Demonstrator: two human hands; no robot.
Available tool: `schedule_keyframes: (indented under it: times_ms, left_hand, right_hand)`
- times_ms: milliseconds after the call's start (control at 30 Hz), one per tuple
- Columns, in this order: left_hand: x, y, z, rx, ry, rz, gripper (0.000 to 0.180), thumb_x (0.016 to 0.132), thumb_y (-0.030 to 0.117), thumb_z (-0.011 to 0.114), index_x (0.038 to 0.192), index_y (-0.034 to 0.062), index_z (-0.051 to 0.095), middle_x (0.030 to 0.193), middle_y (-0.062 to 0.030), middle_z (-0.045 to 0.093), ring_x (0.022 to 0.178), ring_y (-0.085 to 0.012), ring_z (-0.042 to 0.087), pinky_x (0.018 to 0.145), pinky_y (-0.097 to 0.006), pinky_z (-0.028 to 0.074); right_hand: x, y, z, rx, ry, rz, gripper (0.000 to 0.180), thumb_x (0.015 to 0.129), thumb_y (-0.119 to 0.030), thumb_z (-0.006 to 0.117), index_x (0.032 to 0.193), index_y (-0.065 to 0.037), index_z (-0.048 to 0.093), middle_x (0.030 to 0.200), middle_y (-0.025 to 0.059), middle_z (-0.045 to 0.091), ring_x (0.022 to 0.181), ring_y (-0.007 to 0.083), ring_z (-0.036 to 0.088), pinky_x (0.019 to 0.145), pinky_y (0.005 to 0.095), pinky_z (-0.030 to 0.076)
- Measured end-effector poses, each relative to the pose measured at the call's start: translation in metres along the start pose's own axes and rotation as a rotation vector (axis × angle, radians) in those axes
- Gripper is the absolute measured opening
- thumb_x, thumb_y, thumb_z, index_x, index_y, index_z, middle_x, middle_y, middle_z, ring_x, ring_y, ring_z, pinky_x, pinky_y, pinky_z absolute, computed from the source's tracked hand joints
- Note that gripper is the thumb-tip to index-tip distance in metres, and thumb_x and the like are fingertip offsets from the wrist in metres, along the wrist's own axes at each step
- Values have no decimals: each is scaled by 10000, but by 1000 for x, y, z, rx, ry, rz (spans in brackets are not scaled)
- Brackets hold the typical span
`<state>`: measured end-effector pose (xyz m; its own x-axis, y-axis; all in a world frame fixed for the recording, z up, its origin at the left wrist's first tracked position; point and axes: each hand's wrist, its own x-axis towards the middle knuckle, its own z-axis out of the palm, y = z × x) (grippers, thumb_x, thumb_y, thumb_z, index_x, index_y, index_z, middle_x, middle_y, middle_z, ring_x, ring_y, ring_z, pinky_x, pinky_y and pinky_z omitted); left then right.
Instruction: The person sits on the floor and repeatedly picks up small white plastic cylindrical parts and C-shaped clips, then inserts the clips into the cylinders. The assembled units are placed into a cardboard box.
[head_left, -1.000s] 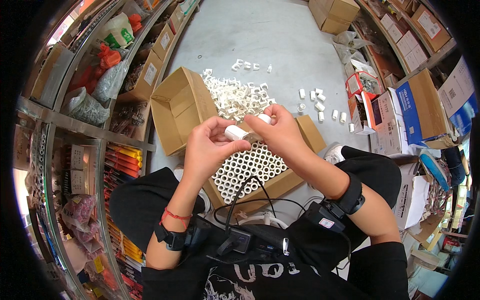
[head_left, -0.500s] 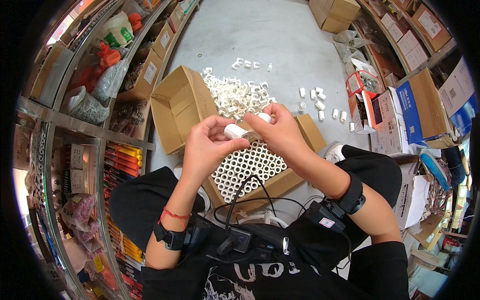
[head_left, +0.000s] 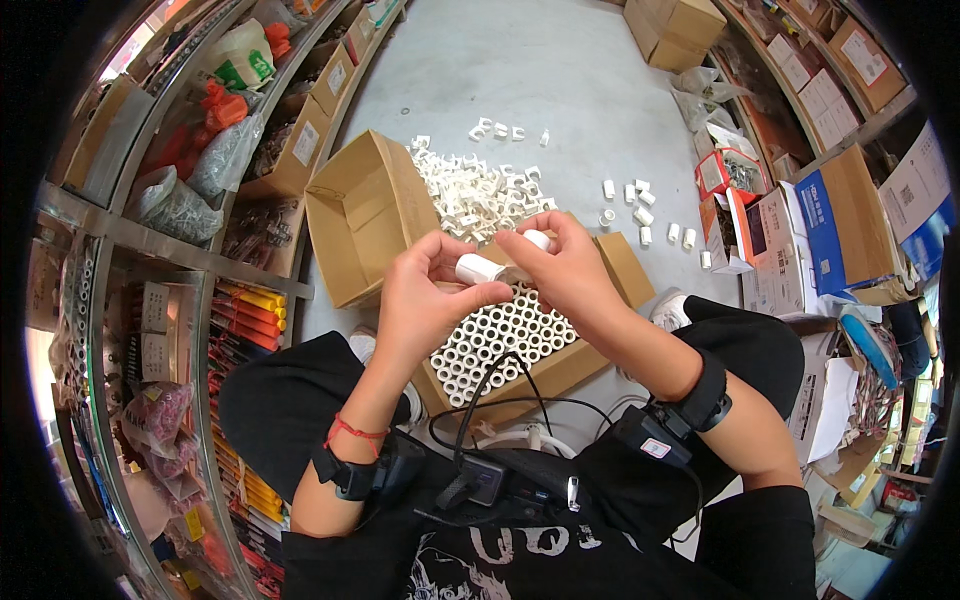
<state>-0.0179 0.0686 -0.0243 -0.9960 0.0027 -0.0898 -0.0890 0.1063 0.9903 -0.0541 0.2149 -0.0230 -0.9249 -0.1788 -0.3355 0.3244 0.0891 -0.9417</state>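
Note:
My left hand is closed around a short white plastic pipe coupling, its thumb along the underside. Close beside it, my right hand pinches a second white coupling between thumb and fingers. Both hands hover above a cardboard carton in front of me. Inside it, many white couplings stand upright in tight rows with their round openings up. My right fingertips partly hide the gap between the two held pieces, so I cannot tell whether they touch.
A tilted cardboard box stands left of a heap of white pipe clips. Several loose couplings lie on the floor to the right. Stocked shelves and more boxes flank both sides. Black cables cross before my lap.
Both hands keep hold of the white couplings with almost the same grip. The whole view has shifted slightly.

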Motion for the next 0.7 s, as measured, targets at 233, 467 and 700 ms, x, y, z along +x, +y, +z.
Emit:
schedule_keyframes:
  times_ms: [233, 467, 700]
  left_hand:
    - [0, -2, -1, 18, 18, 28, 356, 581, 105, 766, 787, -2, 495, 726, -81, 608, 676, -109, 593, 594, -219, 479]
    - [1, -3, -1, -17, 104, 97, 396, 580, 101, 763, 833, 3, 476, 729, -76, 593, 677, -118, 589, 583, -225, 479]
    - [1, 0, -1, 75, 173, 185, 393, 544, 91, 765, 858, 12, 542, 760, -44, 517, 678, -113, 557, 590, -232, 459]
  right_hand:
    - [-2, -1, 1, 8, -12, 9, 312, 718, -284, 625, 821, -33, 473, 578, 15, 491, 391, 62, 418, 329, 208, 322]
    - [-7, -7, 4, 96, -73, 20, 284, 761, -253, 605, 829, -18, 459, 657, 43, 516, 445, 72, 483, 380, 198, 405]
    - [-14, -8, 10, 212, -228, -39, 218, 824, -223, 545, 904, -41, 457, 769, 14, 529, 667, 65, 530, 592, 198, 460]
